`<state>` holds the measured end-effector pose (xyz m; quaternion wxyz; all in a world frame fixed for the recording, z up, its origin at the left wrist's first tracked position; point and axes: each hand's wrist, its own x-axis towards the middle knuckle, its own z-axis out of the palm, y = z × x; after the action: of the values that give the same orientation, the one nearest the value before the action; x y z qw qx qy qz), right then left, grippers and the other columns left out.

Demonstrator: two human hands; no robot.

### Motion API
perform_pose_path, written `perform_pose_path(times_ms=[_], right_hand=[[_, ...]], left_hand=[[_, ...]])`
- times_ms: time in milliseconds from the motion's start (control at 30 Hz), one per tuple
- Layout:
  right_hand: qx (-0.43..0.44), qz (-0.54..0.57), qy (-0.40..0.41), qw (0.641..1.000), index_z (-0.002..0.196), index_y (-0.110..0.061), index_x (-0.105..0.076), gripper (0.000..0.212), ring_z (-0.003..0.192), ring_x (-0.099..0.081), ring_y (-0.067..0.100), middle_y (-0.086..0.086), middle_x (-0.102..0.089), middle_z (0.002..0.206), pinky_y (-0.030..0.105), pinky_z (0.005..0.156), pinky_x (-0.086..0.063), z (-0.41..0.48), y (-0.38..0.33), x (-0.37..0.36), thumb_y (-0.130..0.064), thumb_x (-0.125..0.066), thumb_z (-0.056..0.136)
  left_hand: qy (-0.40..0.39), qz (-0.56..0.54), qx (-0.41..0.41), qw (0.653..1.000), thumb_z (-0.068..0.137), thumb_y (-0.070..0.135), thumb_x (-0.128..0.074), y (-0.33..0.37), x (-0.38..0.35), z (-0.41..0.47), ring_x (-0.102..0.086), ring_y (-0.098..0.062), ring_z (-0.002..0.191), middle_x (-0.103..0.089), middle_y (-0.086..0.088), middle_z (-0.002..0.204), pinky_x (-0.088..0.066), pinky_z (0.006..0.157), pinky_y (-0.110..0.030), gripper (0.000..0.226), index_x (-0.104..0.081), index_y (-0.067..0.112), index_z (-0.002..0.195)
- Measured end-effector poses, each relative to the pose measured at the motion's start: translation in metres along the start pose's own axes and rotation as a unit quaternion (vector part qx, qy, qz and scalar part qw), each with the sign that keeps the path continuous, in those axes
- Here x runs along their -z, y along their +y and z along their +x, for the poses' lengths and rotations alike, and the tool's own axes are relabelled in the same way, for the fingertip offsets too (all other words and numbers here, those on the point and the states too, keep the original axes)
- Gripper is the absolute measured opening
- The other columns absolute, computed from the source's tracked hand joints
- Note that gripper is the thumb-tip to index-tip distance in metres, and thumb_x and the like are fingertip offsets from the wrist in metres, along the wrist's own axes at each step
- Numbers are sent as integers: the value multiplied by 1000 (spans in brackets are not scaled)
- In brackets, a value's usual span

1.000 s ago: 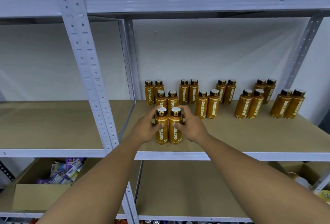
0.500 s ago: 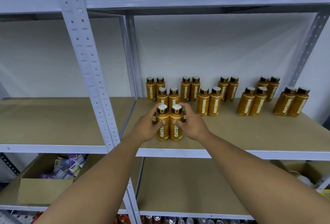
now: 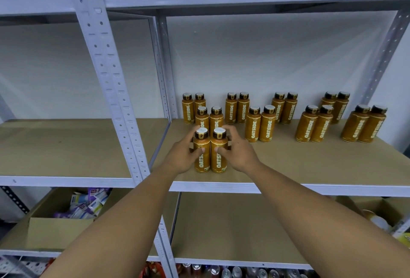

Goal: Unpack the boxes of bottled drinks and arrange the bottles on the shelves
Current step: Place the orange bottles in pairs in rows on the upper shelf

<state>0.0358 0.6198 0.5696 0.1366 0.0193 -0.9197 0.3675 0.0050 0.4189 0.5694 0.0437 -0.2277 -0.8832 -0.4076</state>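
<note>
The left hand [image 3: 180,155] is wrapping the left front bottle [image 3: 203,163], with the thumb lying across the label and the fingers curling round the far side. The right hand [image 3: 238,153] is gripping the right front bottle [image 3: 219,165] the same way. Both bottles are standing upright and touching each other on the shelf board [image 3: 288,162], near its front edge at the left end of the bay, so the hands are pressing them together as a pair.

Just behind them a second pair [image 3: 209,118] is standing, and a third pair [image 3: 187,109] is sitting at the back wall, making one column (the other pairs [image 3: 261,124] to the right are following the same two-by-two pattern, with gaps between groups).

This is looking like the placing step, with a pair being squared up against its column. The next move is calling for both hands to let go without tipping the bottles, then fetch more. Whether the cardboard box [image 3: 377,206] at the lower right is holding drinks I cannot tell.
</note>
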Motion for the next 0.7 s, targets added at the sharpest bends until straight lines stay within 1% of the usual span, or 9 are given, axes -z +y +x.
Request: perform_pose_path(times_ms=[200,267,333,433,500,567,600,633,700], right_hand=[[-4,19,-20,1000,148,-39,-28,73,125,-60,26,0,-58,144,43,96,-53,1,1,3,-36,-74,92],[-5,42,-37,998,152,-40,-23,82,132,-55,25,0,-53,150,46,102,-52,1,3,5,-36,-76,90],[-18,75,-44,996,158,-40,-13,98,140,-47,22,-1,-44,157,50,107,-49,-2,7,6,-39,-80,86],[-78,73,-54,993,161,-38,-5,107,136,-52,27,6,-42,159,50,107,-48,-14,18,1,-50,-78,84],[-115,45,-82,989,161,-34,-11,98,135,-52,29,10,-45,156,44,107,-47,-25,31,-4,-53,-73,87],[-125,-7,-110,986,158,-28,-27,82,133,-53,27,8,-50,152,36,103,-45,-37,47,-7,-52,-68,91],[-116,-43,-116,985,155,-25,-37,73,132,-53,25,6,-52,151,33,103,-43,-43,55,-7,-49,-66,93],[-101,-73,-113,986,150,-21,-45,65,132,-53,23,4,-54,149,33,106,-42,-50,63,-9,-47,-65,94],[-55,-103,-87,989,142,-14,-57,54,134,-50,23,4,-56,147,34,113,-36,-64,78,-12,-42,-65,96]], left_hand=[[-8,-6,14,1000,99,29,-66,-1,0,0,-49,-22,139,-44,8,157,-49,109,-47,78,-18,41,159],[-10,-22,20,1000,98,29,-68,-1,-1,-2,-51,-22,138,-42,8,159,-48,110,-48,86,-10,43,161],[-6,-50,51,997,96,33,-70,-5,-6,-6,-59,-23,130,-42,3,159,-49,108,-48,98,2,45,160],[10,-37,123,992,93,42,-71,-13,-22,-20,-65,-24,120,-44,-4,157,-52,102,-45,107,14,41,159],[26,2,144,989,94,44,-70,-19,-36,-33,-63,-25,122,-52,-6,150,-52,101,-43,103,7,31,162],[44,15,134,990,97,37,-68,-24,-48,-44,-61,-21,119,-60,-4,138,-51,97,-37,85,-13,23,161],[46,19,119,992,97,35,-66,-28,-55,-49,-60,-18,118,-61,-1,135,-51,97,-36,72,-26,24,156],[48,30,101,993,96,36,-66,-31,-61,-53,-59,-19,121,-60,2,136,-51,101,-39,64,-35,26,151],[54,76,102,990,96,42,-64,-37,-76,-63,-51,-23,132,-56,2,144,-43,112,-48,60,-41,24,149]])
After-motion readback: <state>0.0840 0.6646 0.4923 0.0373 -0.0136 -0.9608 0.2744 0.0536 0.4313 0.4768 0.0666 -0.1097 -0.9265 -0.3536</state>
